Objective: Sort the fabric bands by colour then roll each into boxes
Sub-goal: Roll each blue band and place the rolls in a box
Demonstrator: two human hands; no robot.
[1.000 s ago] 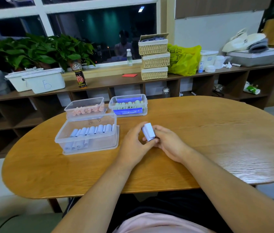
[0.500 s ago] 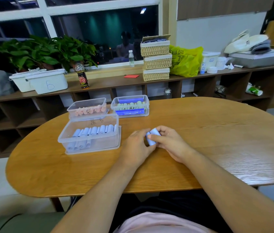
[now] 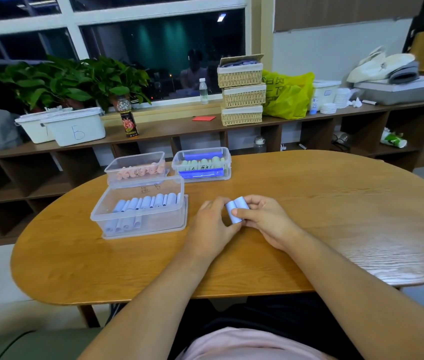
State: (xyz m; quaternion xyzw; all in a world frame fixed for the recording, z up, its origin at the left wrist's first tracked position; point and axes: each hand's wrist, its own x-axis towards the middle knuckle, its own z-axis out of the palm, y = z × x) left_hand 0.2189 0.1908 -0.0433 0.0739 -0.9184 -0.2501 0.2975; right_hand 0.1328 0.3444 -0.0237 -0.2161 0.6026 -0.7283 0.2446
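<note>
A rolled pale blue fabric band (image 3: 234, 210) is held over the middle of the wooden table (image 3: 335, 203). My left hand (image 3: 212, 224) and my right hand (image 3: 264, 220) both pinch it with fingers curled round it. Left of my hands stands a clear plastic box (image 3: 140, 207) with several pale blue rolls inside. Behind it a second clear box (image 3: 136, 167) holds pink rolls. A third clear box (image 3: 201, 163) with green rolls and blue latches stands at the back centre.
A long low shelf (image 3: 205, 126) runs behind the table with white bins, potted plants, a dark bottle, stacked wicker baskets and a yellow bag on it. The table's right half shows bare wood.
The blue roll has tipped from upright between my fingertips to lying more sideways, with my right fingers wrapped further round it. Both hands stayed at the same place on the table.
</note>
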